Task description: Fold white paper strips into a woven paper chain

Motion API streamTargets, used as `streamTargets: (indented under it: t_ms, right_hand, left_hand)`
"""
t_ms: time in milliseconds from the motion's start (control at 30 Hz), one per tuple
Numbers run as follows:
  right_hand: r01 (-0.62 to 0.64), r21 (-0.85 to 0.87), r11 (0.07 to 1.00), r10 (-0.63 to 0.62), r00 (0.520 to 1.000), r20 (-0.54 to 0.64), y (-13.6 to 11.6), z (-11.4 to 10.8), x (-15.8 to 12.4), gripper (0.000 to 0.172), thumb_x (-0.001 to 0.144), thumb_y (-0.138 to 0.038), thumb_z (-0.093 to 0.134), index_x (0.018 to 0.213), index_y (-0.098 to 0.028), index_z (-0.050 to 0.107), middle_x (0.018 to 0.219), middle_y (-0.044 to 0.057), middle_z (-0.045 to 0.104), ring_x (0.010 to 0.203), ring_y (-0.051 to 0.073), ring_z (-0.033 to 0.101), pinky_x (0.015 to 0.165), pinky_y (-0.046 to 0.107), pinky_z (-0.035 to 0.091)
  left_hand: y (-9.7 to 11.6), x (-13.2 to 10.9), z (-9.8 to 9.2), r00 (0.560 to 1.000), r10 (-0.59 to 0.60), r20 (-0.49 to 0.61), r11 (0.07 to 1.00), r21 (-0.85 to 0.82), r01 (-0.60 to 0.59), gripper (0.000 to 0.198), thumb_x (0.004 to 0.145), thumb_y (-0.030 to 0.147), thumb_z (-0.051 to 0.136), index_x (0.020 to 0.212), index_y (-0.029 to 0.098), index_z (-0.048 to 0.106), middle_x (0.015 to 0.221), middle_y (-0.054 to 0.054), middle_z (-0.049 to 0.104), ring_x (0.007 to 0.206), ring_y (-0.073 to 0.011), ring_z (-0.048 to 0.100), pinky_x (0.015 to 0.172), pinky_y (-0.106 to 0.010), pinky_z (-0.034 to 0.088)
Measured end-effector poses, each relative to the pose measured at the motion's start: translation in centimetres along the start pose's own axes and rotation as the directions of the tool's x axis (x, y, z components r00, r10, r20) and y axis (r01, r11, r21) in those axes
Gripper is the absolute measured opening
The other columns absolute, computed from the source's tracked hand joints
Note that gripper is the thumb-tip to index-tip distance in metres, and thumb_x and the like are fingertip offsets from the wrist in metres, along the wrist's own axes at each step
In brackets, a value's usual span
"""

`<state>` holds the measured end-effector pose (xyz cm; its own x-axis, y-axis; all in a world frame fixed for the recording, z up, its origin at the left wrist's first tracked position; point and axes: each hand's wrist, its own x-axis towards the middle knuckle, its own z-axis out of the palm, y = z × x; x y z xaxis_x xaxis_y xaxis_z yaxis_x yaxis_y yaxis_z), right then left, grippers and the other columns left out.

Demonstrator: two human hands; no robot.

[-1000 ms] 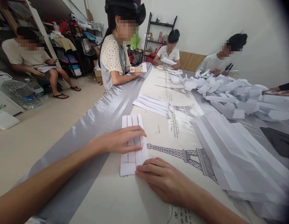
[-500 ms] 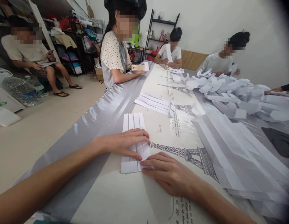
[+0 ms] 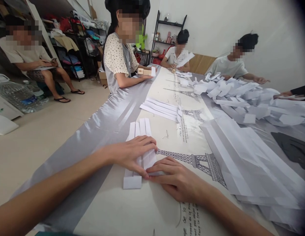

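Under the left hand [image 3: 134, 152], head view: folded strips [image 3: 145, 126] lie side by side on the table, their middle hidden by the hand, their far ends and one near end showing.
Left hand: flat across the folded strips, fingers and thumb spread apart, thumb tip just beside the right fingertips.
Right hand [image 3: 177, 177]: at the near right edge of the folded strips, thumb and fingertips close together; whether they pinch paper, I cannot tell.
Dark thing [image 3: 291, 147]: well right of the folded strips, seemingly flat, too dim to name.
Dark sleeve [image 3: 301, 91]: far right beyond the folded strips, cut off by the frame.
Near ends: half a second ago two showed almost level; now the right one is hidden behind the hands and the left one juts toward the wearer.
Tablecloth [image 3: 91, 131]: shiny grey, left of the folded strips, with a cream runner [image 3: 113, 203] beneath them; a tower print [image 3: 211, 167] stretches to their right.
Paper: loose strips [image 3: 159, 108] just beyond the folded strips, long sheets [image 3: 248, 160] to their right, a heaped pile [image 3: 241, 93] farther off.
Room: beyond the folded strips, a person [image 3: 118, 62] holds a wooden block [image 3: 145, 71].
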<state>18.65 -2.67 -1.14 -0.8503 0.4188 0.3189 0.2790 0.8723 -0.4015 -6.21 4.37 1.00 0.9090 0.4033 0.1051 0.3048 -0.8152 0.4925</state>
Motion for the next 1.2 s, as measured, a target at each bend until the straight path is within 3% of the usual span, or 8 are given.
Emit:
streamTargets:
  t_ms: [367,567,800,1067,1200]
  right_hand:
    - [0.092,-0.045,0.995,-0.095,0.993,-0.076,0.5,-0.5,-0.2,0.031,0.092,-0.004,0.050,0.105,-0.017,0.075,0.121,0.005,0.075,0.114,0.020,0.067,0.101,0.039,0.056]
    - [0.047,-0.071,0.996,-0.050,0.998,-0.032,0.2,-0.3,0.0,0.029,0.096,-0.007,0.049,0.101,-0.019,0.075,0.121,0.006,0.075,0.114,0.017,0.068,0.103,0.040,0.055]
    - [0.039,-0.024,0.999,-0.041,0.996,-0.079,0.2,-1.0,-0.1,0.029,0.094,-0.005,0.048,0.098,-0.016,0.075,0.116,0.008,0.077,0.113,0.017,0.069,0.100,0.037,0.058]
    - [0.043,-0.121,0.992,-0.047,0.999,-0.027,-0.1,-1.2,-0.3,0.026,0.094,-0.006,0.050,0.087,-0.018,0.072,0.123,0.008,0.073,0.120,0.019,0.064,0.102,0.040,0.057]
    - [0.034,-0.170,0.985,-0.045,0.997,-0.059,-0.2,-1.4,-0.3,0.025,0.090,-0.004,0.051,0.086,-0.017,0.072,0.125,0.009,0.070,0.120,0.022,0.062,0.100,0.042,0.057]
  left_hand:
    - [0.1,0.0,0.3,0.998,-0.032,0.050,0.999,-0.007,0.032,0.073,0.082,0.054,0.074,0.140,0.021,0.045,0.141,-0.014,0.046,0.134,-0.0343,0.040,0.109,-0.045,0.038]
    - [0.3,0.0,0.2,0.999,-0.034,0.038,0.999,-0.007,0.035,0.072,0.082,0.055,0.074,0.138,0.020,0.045,0.140,-0.014,0.046,0.135,-0.0347,0.039,0.111,-0.047,0.036]
    - [0.2,0.0,0.4,0.998,-0.042,0.038,0.999,-0.030,0.043,0.075,0.082,0.063,0.071,0.138,0.021,0.044,0.138,-0.013,0.046,0.133,-0.0342,0.040,0.109,-0.045,0.038]
    - [0.5,0.1,0.7,0.998,-0.060,0.018,0.998,0.003,0.060,0.072,0.083,0.062,0.070,0.137,0.021,0.045,0.137,-0.014,0.047,0.133,-0.0351,0.039,0.111,-0.048,0.036]
    - [0.8,0.3,0.9,0.998,-0.063,-0.008,0.998,0.021,0.063,0.067,0.085,0.061,0.068,0.134,0.021,0.046,0.134,-0.013,0.048,0.131,-0.0347,0.041,0.109,-0.046,0.038]
